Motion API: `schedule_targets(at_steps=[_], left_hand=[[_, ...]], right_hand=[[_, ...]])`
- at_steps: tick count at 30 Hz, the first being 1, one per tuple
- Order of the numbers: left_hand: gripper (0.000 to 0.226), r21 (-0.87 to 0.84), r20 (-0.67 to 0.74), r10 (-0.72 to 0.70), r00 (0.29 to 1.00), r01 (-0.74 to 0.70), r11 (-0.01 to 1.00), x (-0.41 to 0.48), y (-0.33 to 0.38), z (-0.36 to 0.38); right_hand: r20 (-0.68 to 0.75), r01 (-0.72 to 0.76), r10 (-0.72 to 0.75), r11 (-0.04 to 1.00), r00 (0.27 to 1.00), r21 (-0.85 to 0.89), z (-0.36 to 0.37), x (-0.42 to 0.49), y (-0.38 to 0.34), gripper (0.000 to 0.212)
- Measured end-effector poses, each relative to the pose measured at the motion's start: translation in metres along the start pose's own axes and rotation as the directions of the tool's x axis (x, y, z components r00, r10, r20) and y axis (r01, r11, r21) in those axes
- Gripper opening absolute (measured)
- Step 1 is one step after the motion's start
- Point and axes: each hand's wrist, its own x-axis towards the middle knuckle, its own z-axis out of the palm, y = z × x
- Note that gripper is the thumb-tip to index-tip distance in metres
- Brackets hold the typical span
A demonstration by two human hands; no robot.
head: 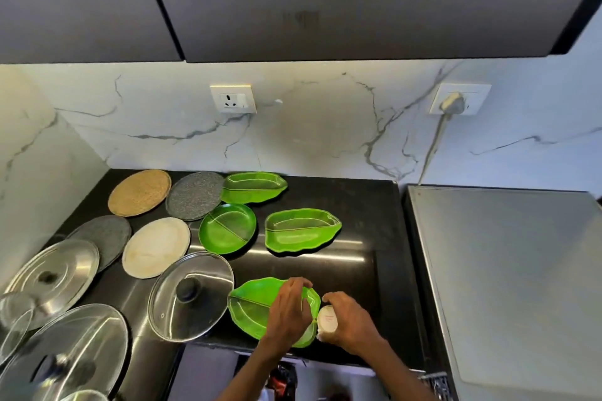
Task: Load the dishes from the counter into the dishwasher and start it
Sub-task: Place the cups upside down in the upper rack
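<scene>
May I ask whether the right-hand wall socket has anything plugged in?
Occupied: a grey plug sits in the socket, its cord hanging down.

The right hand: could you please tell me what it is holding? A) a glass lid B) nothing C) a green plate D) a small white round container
D: the right hand curls round a small white round container, beside the green leaf plate.

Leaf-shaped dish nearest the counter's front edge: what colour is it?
The leaf-shaped dish is bright green with a thin darker line along its middle; head view.
</scene>
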Motion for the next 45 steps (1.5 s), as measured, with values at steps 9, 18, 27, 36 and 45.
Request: schedule_targets(at_steps=[9, 18, 27, 36, 45], left_hand=[[0.042, 0.085, 0.182, -0.167, 0.969, 0.154, 0.984, 0.001, -0.015, 0.009], [0.035, 0.075, 0.209, -0.096, 0.973, 0.082, 0.994, -0.014, -0.017, 0.018], [0.027, -0.082, 0.41, 0.305, 0.859, -0.298, 0.951, -0.024, 0.109, 0.096], [0.03, -0.167, 0.718, 0.459, 0.524, -0.51, 0.844, -0.13, 0.215, 0.196], [0.023, -0.112, 0.841, 0.366, 0.399, -0.533, 0.839, -0.221, 0.271, 0.263]], right_hand=[[-0.109, -0.096, 0.107, 0.99, 0.988, 0.102, 0.01, -0.002, -0.001, 0.065], [-0.307, -0.177, 0.395, 0.816, 0.866, 0.55, -0.009, -0.016, 0.021, 0.055], [-0.188, -0.099, 0.819, 0.285, 0.541, 0.954, -0.016, -0.125, 0.118, 0.023], [0.169, 0.316, 0.922, -0.285, 0.348, 0.905, 0.031, -0.312, 0.193, 0.024], [0.156, 0.267, 0.943, -0.238, 0.295, 0.934, 0.086, -0.443, 0.298, 0.032]])
